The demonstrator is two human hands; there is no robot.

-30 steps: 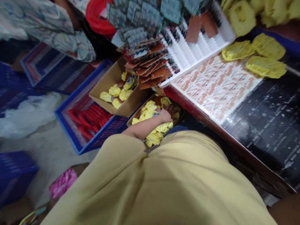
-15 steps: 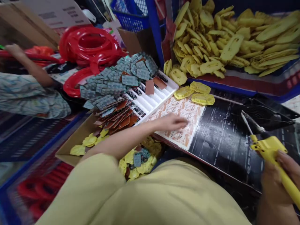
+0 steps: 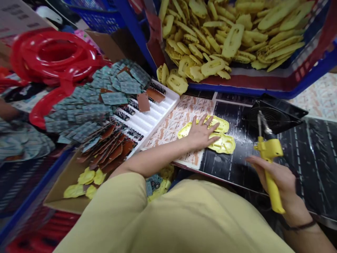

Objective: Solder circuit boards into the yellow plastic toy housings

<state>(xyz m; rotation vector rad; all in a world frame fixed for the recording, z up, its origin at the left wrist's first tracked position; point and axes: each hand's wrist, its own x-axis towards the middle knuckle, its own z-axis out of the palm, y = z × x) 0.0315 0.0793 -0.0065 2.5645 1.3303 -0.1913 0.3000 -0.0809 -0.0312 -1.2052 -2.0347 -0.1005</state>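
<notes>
At the seam of brown-and-white printed sheet (image 3: 189, 105) and glossy black tabletop (image 3: 242, 140), our left hand (image 3: 200, 135) lies over oval yellow plastic shells (image 3: 226, 144), fingers spread apart. Our right hand (image 3: 285, 179) holds a yellow plastic soldering gun (image 3: 272, 149), fingers clamped on the handle (image 3: 273, 189). We see similar yellow pieces (image 3: 233, 40) heaped in the blue plastic crate (image 3: 263, 92) behind.

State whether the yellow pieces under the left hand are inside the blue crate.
Outside: these yellow pieces lie on the table under the left hand, apart from the crate.

Likely a workshop: circuit boards (image 3: 94, 102), soldering gun (image 3: 271, 149), crate (image 3: 237, 90) of yellow parts (image 3: 233, 40)
</notes>
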